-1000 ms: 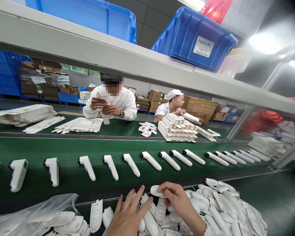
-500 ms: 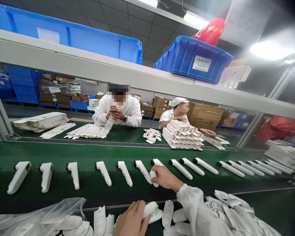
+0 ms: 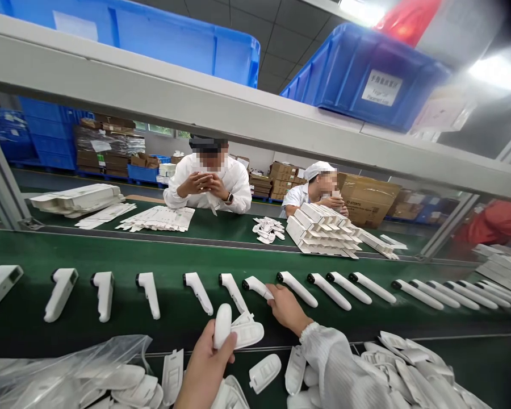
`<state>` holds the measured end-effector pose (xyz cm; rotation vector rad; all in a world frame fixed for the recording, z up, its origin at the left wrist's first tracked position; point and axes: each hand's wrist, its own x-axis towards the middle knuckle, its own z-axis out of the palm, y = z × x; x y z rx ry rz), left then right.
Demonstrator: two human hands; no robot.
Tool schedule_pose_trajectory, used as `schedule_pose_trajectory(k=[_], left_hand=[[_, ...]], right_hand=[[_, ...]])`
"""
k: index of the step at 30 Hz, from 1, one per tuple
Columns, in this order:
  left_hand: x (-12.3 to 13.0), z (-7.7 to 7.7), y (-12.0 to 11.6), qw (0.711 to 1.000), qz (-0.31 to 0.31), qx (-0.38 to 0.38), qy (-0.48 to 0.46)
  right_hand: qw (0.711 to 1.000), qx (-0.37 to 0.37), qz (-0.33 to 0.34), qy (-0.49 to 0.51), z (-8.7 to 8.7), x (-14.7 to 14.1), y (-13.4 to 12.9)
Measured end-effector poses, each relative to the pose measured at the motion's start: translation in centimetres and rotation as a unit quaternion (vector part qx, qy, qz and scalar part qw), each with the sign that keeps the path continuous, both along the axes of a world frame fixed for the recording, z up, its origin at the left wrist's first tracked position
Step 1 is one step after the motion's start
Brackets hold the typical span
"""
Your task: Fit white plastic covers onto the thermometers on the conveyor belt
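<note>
My left hand is closed on a few white plastic covers, held fanned out above the near edge of the green conveyor belt. My right hand is wrapped around the handle end of a white infrared thermometer, whose black-tipped head points left. Its palm hides the lower handle. Just left, another thermometer lies with its lower end partly behind the held covers. Below my hands, a loose cover shows its ribbed inner side.
A row of thermometers runs along the green belt. Heaped covers lie at the near right, with more under a clear plastic bag at left. Two people sit across, beside stacked white boxes. A shelf beam crosses overhead.
My left hand has risen from the pile with covers in it. My right hand, earlier holding a cover near the row, now grips a thermometer's handle. The view has shifted.
</note>
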<state>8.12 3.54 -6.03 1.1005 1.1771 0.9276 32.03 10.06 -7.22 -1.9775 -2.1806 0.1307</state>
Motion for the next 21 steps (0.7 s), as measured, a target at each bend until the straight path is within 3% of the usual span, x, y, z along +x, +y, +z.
schedule_pose_trajectory(k=[6,10,12,15,17,21], left_hand=[[1.0,1.3,-0.9,0.984,0.074,-0.038,-0.156],[1.1,1.3,-1.1,0.975,0.107,-0.063,-0.185],[1.0,1.4,-1.1,0.973,0.106,-0.070,-0.191],[0.8,1.8,-1.2,0.969,0.069,-0.076,-0.225],[0.9,2.0,-1.3,0.965,0.055,-0.084,-0.242],[1.2,1.6,-1.5,0.963,0.076,-0.100,-0.240]], right_hand=[[0.999,-0.013,-0.006,-0.031,0.4,1.2,-0.2],[0.999,0.040,0.011,-0.025,3.5,-0.2,-3.2],[0.987,0.108,0.113,0.026,5.7,-1.9,-6.1],[0.952,0.107,0.284,0.049,7.8,-4.8,-10.2],[0.946,0.106,0.303,0.036,7.5,-6.1,-11.5],[0.952,0.167,0.255,0.027,4.1,-7.7,-11.2]])
